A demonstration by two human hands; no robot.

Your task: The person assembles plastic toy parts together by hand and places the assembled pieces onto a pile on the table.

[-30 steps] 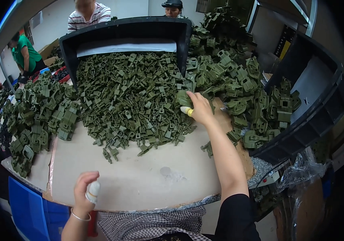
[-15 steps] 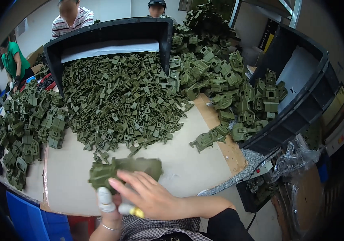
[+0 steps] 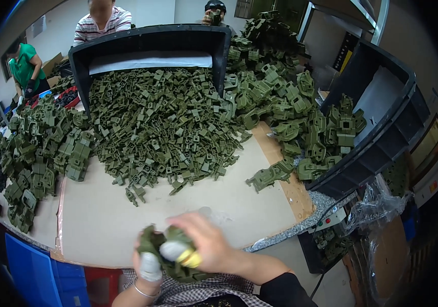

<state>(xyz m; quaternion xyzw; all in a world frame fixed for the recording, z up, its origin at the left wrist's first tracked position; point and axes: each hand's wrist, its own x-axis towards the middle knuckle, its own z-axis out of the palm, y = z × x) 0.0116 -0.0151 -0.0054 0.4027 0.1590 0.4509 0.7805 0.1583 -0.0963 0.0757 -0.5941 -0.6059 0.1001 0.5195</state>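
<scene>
Close to my body, at the table's near edge, I hold an olive-green moulded plastic part [image 3: 188, 273] between both hands. My left hand [image 3: 146, 267] is closed on its left side, the thumb wrapped in white tape. My right hand [image 3: 206, 244], blurred, grips it from the right and above. White and yellow wrapping covers the right thumb, which presses on the part. My fingers hide much of its shape. Beyond my hands lies a big heap of small olive-green plastic pieces [image 3: 162, 123], a few of them loose at its front.
A black bin [image 3: 150, 33] lies tipped behind the heap. Larger green parts [image 3: 29, 148] pile up at the left, and more [image 3: 280, 97] at the right beside another tipped black bin [image 3: 382, 128]. A blue crate [image 3: 40, 271] stands below the table [image 3: 96, 220]. Several people work beyond.
The green part has come down toward my body and been turned, from lying crosswise to a tilted position. Both hands moved with it, and the view shifted slightly.
</scene>
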